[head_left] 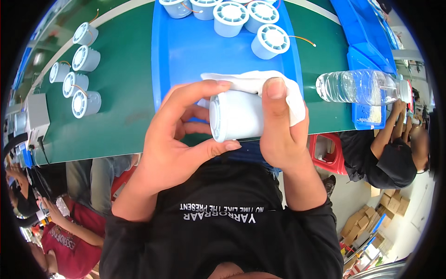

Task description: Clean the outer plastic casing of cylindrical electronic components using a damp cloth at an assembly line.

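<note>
Apparently I'm guiding a wiping step from afar, my left hand [169, 139] clamped around the white housing [239, 116] above the green table [125, 123]'s near edge, my right hand [284, 135] pressing a white cloth [296, 109] against it, so next probably calls for a steady turn.

Smooth, satin-sheened plastic on the held cylinder [238, 116]; matt, creased cloth or paper in the wipe [246, 83]; glossy blue plastic across the tray [200, 53]; smooth green finish on the surface [121, 86]; clear, glossy plastic in the bottle [346, 87].
</note>
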A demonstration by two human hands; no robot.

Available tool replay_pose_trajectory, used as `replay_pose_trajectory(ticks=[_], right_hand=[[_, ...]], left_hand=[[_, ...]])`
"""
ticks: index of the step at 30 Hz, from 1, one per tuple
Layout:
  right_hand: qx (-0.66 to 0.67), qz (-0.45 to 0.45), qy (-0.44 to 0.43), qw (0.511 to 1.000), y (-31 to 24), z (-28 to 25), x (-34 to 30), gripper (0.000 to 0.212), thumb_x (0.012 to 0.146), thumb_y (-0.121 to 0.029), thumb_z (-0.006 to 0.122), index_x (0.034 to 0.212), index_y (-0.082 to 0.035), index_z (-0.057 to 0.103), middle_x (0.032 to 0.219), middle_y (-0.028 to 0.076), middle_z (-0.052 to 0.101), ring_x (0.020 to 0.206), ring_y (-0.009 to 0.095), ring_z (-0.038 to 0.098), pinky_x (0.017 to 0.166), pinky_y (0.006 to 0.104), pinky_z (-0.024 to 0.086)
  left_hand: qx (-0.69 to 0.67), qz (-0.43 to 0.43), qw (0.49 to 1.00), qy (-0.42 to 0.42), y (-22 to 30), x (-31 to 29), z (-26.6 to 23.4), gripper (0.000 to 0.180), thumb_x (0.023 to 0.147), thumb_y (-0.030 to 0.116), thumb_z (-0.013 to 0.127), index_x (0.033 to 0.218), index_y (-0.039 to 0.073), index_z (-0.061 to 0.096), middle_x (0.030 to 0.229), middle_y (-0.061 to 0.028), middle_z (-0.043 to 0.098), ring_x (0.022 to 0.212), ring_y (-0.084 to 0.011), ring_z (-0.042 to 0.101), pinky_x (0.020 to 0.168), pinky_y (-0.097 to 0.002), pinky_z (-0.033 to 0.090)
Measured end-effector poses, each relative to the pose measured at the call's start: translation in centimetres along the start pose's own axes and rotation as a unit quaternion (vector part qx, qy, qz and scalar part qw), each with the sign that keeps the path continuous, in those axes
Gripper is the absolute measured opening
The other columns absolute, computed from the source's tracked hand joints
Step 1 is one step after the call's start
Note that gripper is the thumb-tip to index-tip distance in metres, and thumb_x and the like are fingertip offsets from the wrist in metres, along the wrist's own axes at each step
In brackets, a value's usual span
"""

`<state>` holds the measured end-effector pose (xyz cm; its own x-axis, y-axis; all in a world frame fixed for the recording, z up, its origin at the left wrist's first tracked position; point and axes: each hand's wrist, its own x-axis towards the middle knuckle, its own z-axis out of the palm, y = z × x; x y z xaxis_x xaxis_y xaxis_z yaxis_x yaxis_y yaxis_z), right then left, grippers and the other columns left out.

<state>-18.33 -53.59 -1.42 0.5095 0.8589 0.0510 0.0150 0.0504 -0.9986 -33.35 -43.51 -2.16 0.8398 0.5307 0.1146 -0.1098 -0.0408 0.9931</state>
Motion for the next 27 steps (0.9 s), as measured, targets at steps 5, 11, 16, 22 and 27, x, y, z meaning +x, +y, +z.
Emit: replay_pose_trajectory(ticks=[5, 11, 16, 22, 27], right_hand=[[-0.133, -0.039, 0.05, 0.989, -0.1, 0.7, 0.0, 0.028, 0.097, -0.024, 0.06, 0.102, 0.003, 0.065, 0.092, 0.016, 0.068, 0.075, 0.031, 0.066, 0.065, 0.0335, 0.052], [-0.431, -0.275, -0.071, 0.857, -2.1, -0.4, -0.3, 0.039, 0.091, -0.026, 0.061, 0.12, 0.0, 0.064, 0.126, 0.023, 0.061, 0.117, 0.039, 0.059, 0.1, 0.0487, 0.045], [-0.116, 0.005, -0.074, 0.99, -1.6, -1.7, 0.6, 0.045, 0.104, -0.04, 0.047, 0.102, 0.001, 0.066, 0.078, 0.018, 0.068, 0.072, 0.038, 0.066, 0.063, 0.0408, 0.051], [-0.317, -0.086, 0.012, 0.945, -1.5, -1.2, -0.4, 0.021, 0.093, -0.02, 0.065, 0.105, -0.003, 0.068, 0.103, 0.017, 0.067, 0.087, 0.032, 0.067, 0.071, 0.04, 0.053], [-0.152, -0.1, -0.041, 0.983, -1.7, -1.4, -0.4, 0.031, 0.094, -0.021, 0.066, 0.117, -0.002, 0.064, 0.103, 0.019, 0.067, 0.094, 0.036, 0.067, 0.079, 0.0391, 0.054]], left_hand=[[-0.088, -0.057, 0.994, 0.043, 0.2, 0.7, 0.4, 0.071, 0.076, -0.003, 0.081, 0.136, 0.0, 0.044, 0.124, -0.0129, 0.057, 0.108, -0.0193, 0.062, 0.089, -0.0318, 0.055], [-0.13, -0.101, 0.986, 0.032, 0.7, 0.2, -0.9, 0.063, 0.075, -0.008, 0.077, 0.13, -0.004, 0.048, 0.122, -0.0117, 0.061, 0.113, -0.017, 0.061, 0.095, -0.0313, 0.052], [-0.059, -0.052, 0.997, 0.01, 0.4, 0.4, 0.7, 0.071, 0.071, -0.005, 0.083, 0.132, -0.001, 0.047, 0.125, -0.0118, 0.058, 0.112, -0.0194, 0.06, 0.096, -0.0342, 0.051], [0.018, -0.029, 0.999, 0.017, 0.3, 1.4, 0.2, 0.068, 0.07, -0.003, 0.082, 0.129, -0.001, 0.049, 0.114, -0.0096, 0.062, 0.102, -0.0172, 0.064, 0.092, -0.0329, 0.052], [-0.019, 0.01, 1.0, -0.023, 1.0, 1.0, -0.3, 0.072, 0.07, -0.003, 0.081, 0.134, -0.002, 0.049, 0.12, -0.0119, 0.061, 0.11, -0.0203, 0.063, 0.096, -0.0343, 0.051]])
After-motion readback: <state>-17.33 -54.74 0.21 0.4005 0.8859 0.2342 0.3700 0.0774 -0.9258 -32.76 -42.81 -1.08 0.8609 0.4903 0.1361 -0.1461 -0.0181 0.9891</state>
